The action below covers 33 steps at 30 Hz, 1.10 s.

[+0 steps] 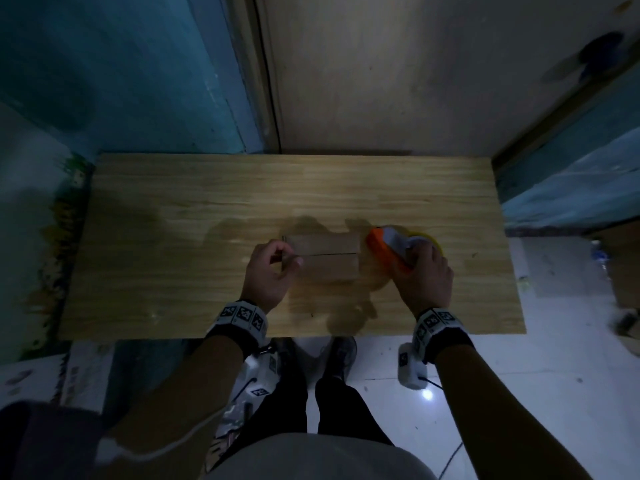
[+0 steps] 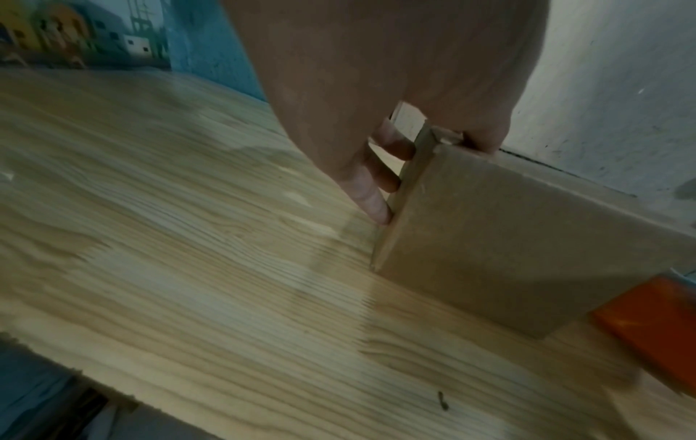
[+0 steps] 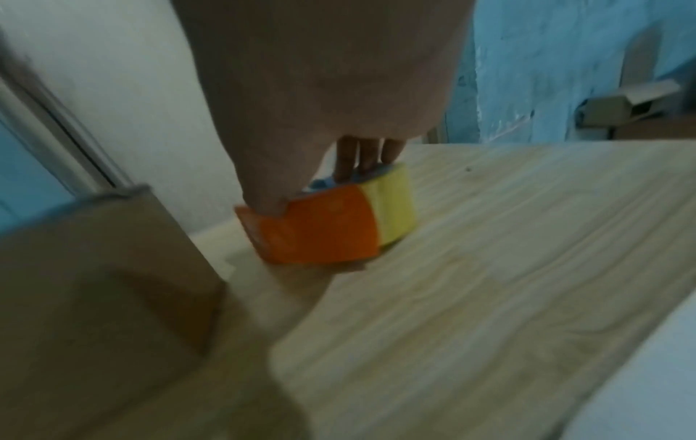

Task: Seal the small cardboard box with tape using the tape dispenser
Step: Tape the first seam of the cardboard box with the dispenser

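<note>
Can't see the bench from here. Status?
Left hand holds box end. Right hand grips tape dispenser beside box. Seam untaped. Nothing blocking.

The head camera is looking steeply down from above both hands. The left wrist camera is looking close along the left hand at the cardboard box; the right wrist camera, apparently blurred, is facing along the right hand. All three are sharing the box.
</note>
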Motion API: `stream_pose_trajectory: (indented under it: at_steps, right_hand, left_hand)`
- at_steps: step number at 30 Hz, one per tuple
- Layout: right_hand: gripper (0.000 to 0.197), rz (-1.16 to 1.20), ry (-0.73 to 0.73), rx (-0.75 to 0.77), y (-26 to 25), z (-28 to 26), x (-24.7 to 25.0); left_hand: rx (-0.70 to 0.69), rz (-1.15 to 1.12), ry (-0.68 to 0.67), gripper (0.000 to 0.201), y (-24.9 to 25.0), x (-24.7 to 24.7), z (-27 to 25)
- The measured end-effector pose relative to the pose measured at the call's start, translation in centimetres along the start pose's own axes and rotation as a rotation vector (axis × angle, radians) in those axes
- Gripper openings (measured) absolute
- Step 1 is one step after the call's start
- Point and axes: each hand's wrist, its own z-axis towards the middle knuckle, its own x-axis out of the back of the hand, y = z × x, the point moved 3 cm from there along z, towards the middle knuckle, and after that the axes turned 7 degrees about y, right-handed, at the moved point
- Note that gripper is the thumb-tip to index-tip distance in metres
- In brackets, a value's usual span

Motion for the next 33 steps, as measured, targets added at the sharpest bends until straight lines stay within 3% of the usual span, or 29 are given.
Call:
stream_pose_trajectory:
  at_steps: [3,11,16,20,24,30,33]
  right_hand:
    - [0.048,-0.146,-0.134,0.037,0.7,0.2,-0.5]
    - [0.025,-0.244,-0.193,0.088,0.1,0.6,0.0]
    - [0.028,-0.094,-0.128,0.133,-1.7,1.5,1.1]
    - [0.033,0.241,-0.099,0.134,-4.4,2.7,2.8]
    - [0.021,0.426,-0.107,0.162,-7.8,3.9,4.6]
    - [0.008,0.536,-0.281,0.291,-12.4,3.5,6.3]
    - [0.031,0.449,-0.393,0.348,-13.8,2.6,5.8]
  left_hand:
    - [-0.026,0.007,-0.004,0.014,-0.2,0.0,0.0]
    - [-0.017,0.010,-0.001,0.014,0.1,0.1,-0.1]
    - [0.028,0.019,0.007,0.013,-0.1,0.1,0.0]
    - [0.024,0.018,-0.001,0.013,0.0,0.1,0.0]
    - [0.032,0.016,0.011,0.013,-0.1,0.1,0.0]
    - [-0.030,-0.014,0.010,0.011,-0.1,0.2,0.2]
    - [-0.047,-0.011,0.007,0.012,-0.3,0.2,0.2]
